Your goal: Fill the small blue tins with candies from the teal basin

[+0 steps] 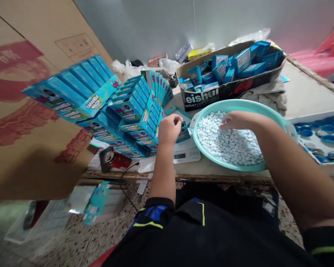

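Observation:
My left hand is closed, with a small white candy at its fingertips. Just beneath and beside it, a blue candy box stands on a white digital scale, partly hidden by the hand. My right hand reaches into a turquoise basin filled with small pale candies. Its fingers are drawn together and their tips touch the candies; what lies between them is hidden.
Stacked blue display boxes rise at the left, before a large cardboard carton. Behind the basin is an open carton of blue boxes. A red can lies near the table edge. A white tray at right holds blue round pieces.

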The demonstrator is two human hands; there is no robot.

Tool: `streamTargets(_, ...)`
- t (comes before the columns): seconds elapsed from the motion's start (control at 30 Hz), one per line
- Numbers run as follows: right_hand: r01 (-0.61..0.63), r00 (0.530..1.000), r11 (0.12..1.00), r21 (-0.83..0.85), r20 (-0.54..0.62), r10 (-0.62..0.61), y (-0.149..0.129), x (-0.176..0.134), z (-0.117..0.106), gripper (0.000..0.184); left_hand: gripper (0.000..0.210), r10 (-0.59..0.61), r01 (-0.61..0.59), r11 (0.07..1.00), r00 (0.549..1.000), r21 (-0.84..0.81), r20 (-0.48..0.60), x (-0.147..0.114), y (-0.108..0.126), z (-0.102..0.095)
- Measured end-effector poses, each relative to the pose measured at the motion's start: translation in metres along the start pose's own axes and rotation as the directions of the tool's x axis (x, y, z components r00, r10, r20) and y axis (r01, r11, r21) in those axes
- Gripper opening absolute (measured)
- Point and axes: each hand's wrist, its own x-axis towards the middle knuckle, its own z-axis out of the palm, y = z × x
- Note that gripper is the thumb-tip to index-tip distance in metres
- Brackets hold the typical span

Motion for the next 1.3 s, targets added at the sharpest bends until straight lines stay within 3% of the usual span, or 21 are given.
streamTargets(0.1,-0.023,1.0,1.0,0.014,-0.007,0.023,-0.001,-0.002,-0.001,0.035,0.011,0.016,-0.018,0.999,0.998,0.034,0.061,-0.001,-0.003,0.001)
streamTargets(0.27,-0.057,0.998,0.998,0.027,0.001,0.057,-0.006,-0.004,-0.004,0.034,0.015,0.085,-0.089,0.993,0.995,0.081,0.047,-0.003,-0.013,-0.003)
streamTargets(0.5,-0.066,0.998,0.997,0.028,-0.007,0.066,-0.007,-0.007,-0.006,0.04,0.02,0.029,-0.024,0.994,0.999,-0.104,0.043,-0.003,-0.015,-0.006)
streamTargets(0.67,-0.078,0.997,0.996,0.04,-0.001,0.078,-0.007,-0.008,-0.007,0.044,0.019,0.092,-0.087,0.988,0.995,-0.124,0.027,-0.008,-0.012,-0.008)
streamTargets(0.73,-0.086,0.996,0.996,0.039,-0.005,0.086,-0.007,-0.008,-0.007,0.045,0.022,0.178,-0.181,0.981,0.983,-0.065,-0.04,-0.011,-0.012,-0.01)
streamTargets(0.83,-0.088,0.996,0.995,0.046,0.002,0.088,-0.007,-0.008,-0.007,0.044,0.018,0.264,-0.276,0.961,0.919,0.002,-0.293,-0.019,-0.005,-0.01)
streamTargets(0.9,-0.081,0.997,0.996,0.044,0.003,0.081,-0.006,-0.008,-0.007,0.044,0.016,0.299,-0.323,0.946,0.892,-0.015,-0.338,-0.03,0.011,-0.002)
streamTargets(0.97,-0.063,0.998,0.998,0.029,0.003,0.063,-0.005,-0.007,-0.007,0.043,0.019,0.414,-0.431,0.899,0.895,-0.083,-0.167,-0.044,0.037,0.014)
streamTargets(1.0,-0.058,0.998,0.998,0.02,0.002,0.058,-0.004,-0.007,-0.006,0.043,0.023,0.496,-0.497,0.857,0.867,-0.139,-0.039,-0.051,0.052,0.024)
streamTargets(1.07,-0.056,0.998,0.998,0.002,-0.002,0.056,-0.004,-0.006,-0.004,0.04,0.034,0.618,-0.575,0.785,0.756,-0.231,0.216,-0.064,0.082,0.045)
streamTargets(1.13,-0.046,0.999,0.999,-0.021,-0.009,0.046,-0.004,-0.005,-0.001,0.036,0.047,0.634,-0.589,0.77,0.666,-0.245,0.393,-0.072,0.104,0.061)
streamTargets(1.2,-0.024,1.0,0.999,-0.044,-0.006,0.024,-0.005,-0.003,0.001,0.034,0.049,0.614,-0.591,0.776,0.623,-0.222,0.485,-0.074,0.114,0.07)
streamTargets(1.3,-0.017,1.0,0.998,-0.056,0.004,0.017,-0.004,-0.001,0.003,0.036,0.038,0.605,-0.56,0.785,0.602,-0.266,0.52,-0.072,0.113,0.07)
